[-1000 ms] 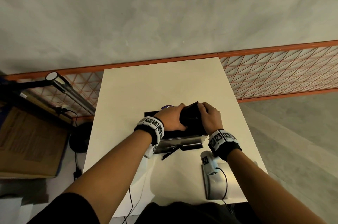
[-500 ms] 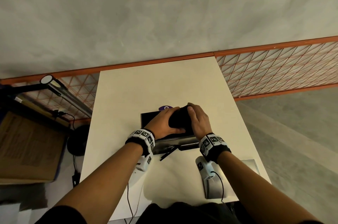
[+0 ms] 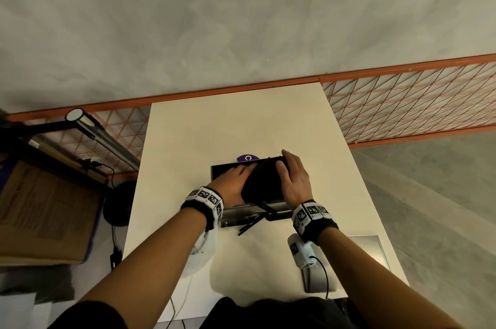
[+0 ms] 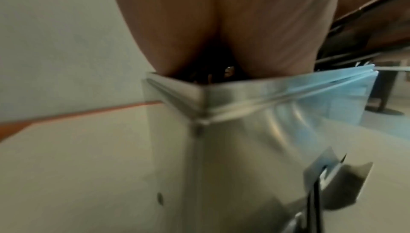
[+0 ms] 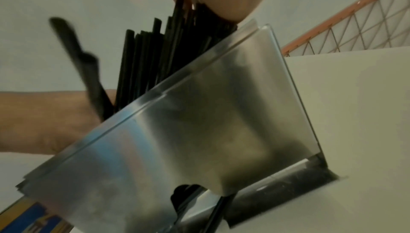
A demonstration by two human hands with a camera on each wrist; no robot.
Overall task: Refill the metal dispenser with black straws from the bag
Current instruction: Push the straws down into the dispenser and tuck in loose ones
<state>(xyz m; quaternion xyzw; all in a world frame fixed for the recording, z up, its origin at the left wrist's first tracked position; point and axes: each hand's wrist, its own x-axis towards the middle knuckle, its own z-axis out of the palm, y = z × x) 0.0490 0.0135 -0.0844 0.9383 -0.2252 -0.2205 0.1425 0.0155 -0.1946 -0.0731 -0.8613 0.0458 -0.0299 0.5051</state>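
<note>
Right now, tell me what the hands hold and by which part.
The straws. The right hand grips their right end, thumb on top; the left hand presses flat against their left side.

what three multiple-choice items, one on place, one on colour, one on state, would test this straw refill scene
1. Where are the left hand and right hand? A on a keyboard; B on the straws over the dispenser; C in pockets.
2. The straws are: A black; B white; C striped.
3. The dispenser's top is: A lidded; B taped; C open.

B: the head view shows both hands on the bundle above the metal box. A: every straw looks black. C: straws stick out of the top in the right wrist view.
</note>
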